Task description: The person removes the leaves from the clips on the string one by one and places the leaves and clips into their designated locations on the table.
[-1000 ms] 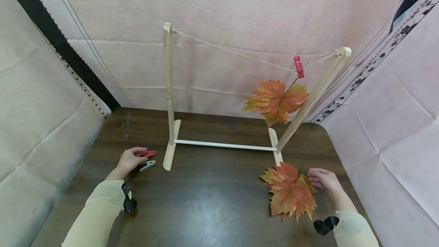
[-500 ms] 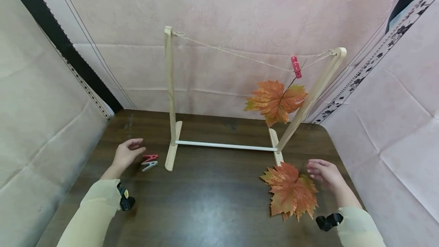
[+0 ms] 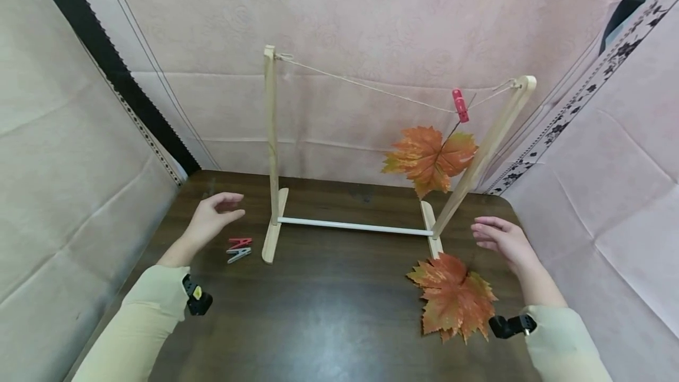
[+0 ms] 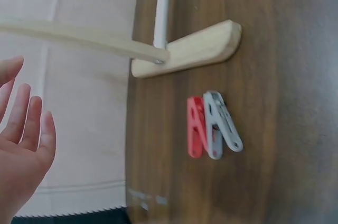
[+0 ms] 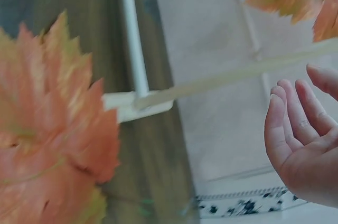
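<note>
My left hand (image 3: 211, 217) is raised at the left, fingers relaxed and holding nothing. Just below it on the table lie a red clothespin (image 4: 195, 127) and a grey clothespin (image 4: 222, 123), side by side and overlapping. On the right, my right hand (image 3: 504, 241) hovers beside the stand's right post, its fingers loosely bent around nothing. An orange maple leaf (image 3: 456, 299) lies on the table below that hand. Another orange maple leaf (image 3: 432, 158) hangs by its stem from the string (image 3: 366, 82), clipped by a red clothespin (image 3: 460, 105).
A wooden stand has a left post (image 3: 272, 134), a leaning right post (image 3: 485, 155) and a white crossbar (image 3: 355, 226) low between them. Its feet rest on the brown table (image 3: 318, 311). Pale cloth walls (image 3: 339, 16) enclose the back and sides.
My left hand has let go of the red clothespin, leaving it by the grey one, and has risen away. The right hand has moved up from beside the lower leaf.
</note>
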`<state>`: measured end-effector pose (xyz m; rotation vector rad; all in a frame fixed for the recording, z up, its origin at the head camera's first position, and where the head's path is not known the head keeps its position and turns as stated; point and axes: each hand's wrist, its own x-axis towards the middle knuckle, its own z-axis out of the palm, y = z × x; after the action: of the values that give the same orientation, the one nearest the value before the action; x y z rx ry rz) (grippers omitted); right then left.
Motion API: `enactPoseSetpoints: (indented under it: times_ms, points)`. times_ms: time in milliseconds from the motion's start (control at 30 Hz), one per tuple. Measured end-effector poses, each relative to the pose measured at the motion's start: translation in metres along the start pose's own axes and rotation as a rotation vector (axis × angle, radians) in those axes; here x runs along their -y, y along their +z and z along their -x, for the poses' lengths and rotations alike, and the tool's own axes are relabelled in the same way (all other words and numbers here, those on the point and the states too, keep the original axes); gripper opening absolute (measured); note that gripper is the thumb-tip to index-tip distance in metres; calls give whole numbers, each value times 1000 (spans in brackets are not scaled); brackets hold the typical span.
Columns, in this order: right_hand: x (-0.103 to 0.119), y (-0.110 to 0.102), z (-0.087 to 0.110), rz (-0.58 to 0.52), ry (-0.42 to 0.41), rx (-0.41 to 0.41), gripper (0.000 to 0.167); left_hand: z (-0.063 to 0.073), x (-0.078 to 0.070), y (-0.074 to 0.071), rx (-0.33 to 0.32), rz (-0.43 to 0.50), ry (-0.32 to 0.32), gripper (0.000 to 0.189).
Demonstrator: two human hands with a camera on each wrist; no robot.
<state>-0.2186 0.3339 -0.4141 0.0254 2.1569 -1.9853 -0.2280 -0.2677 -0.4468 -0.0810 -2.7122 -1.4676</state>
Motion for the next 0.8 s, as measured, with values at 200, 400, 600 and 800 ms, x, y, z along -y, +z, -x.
enactPoseSetpoints:
  times_ms: [200, 400, 600, 800]
  points:
    - [22, 13, -3, -50, -57, -5, 16, -4, -19, 1, 47, 12, 16, 44]
    - [41, 25, -5, -147, -157, -13, 18, -9, -40, 4, 92, 27, 67, 42]
    - [57, 35, -6, -172, -231, -17, 18, -13, -59, 10, 135, 75, 105, 42]
    - [66, 41, -6, -109, -251, -38, 19, -17, -73, 15, 164, 75, 136, 42]
